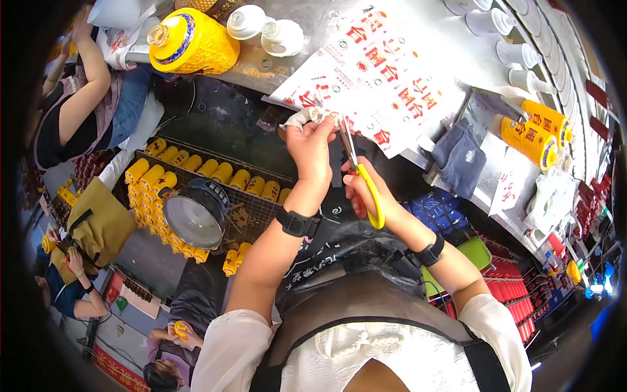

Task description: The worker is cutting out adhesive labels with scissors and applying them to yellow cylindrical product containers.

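Observation:
My left hand (pixel 311 147) is closed, its thumb and fingers pinched on a crumpled white piece of paper (pixel 299 119) near the table edge. Scissors (pixel 367 189) with yellow and red handles are in my right hand (pixel 372 186). Their metal blades point up and meet the fingertips of my left hand. Whether the blades have paper between them is hard to see. Just beyond both hands lies a white sheet (pixel 353 72) printed with red characters and small emblems, spread over the grey worktable (pixel 261 78).
A large yellow jar (pixel 196 42) and two white bottle-shaped pieces (pixel 283 38) stand at the table's far left. More yellow bottles (pixel 529 140) lie at right beside a dark folded cloth (pixel 459 157). Racks of small yellow bottles (pixel 215 171) and a round lamp (pixel 196 212) are lower left; co-workers sit beyond.

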Demonstrator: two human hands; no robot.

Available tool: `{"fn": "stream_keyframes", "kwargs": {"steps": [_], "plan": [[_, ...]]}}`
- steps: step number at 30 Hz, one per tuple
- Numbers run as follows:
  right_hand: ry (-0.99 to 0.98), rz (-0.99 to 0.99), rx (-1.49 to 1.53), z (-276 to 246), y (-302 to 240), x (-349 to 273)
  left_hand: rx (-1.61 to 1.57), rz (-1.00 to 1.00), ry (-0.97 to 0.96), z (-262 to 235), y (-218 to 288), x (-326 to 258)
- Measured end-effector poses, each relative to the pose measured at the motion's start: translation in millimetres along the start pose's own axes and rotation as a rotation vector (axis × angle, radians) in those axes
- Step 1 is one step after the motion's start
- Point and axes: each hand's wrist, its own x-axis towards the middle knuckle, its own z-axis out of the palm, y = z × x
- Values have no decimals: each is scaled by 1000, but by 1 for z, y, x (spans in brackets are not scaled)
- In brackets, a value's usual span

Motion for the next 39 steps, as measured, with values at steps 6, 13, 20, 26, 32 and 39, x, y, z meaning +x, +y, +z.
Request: {"fn": "stream_keyframes", "kwargs": {"steps": [6, 13, 20, 26, 32, 39], "plan": [[0, -54, 107, 6, 5, 4, -41, 25, 0, 3, -4, -14], [10, -102, 90, 8, -11, 6, -113, 65, 29, 9, -3, -20], [14, -162, 101, 9, -16, 4, -140, 78, -4, 12, 7, -23], [7, -173, 24, 6, -17, 3, -133, 59, -15, 10, 13, -24], [-13, -177, 39, 6, -18, 3, -139, 51, -26, 10, 16, -25], [-17, -163, 165, 10, -21, 1, -155, 44, -48, 8, 16, -23]]}}
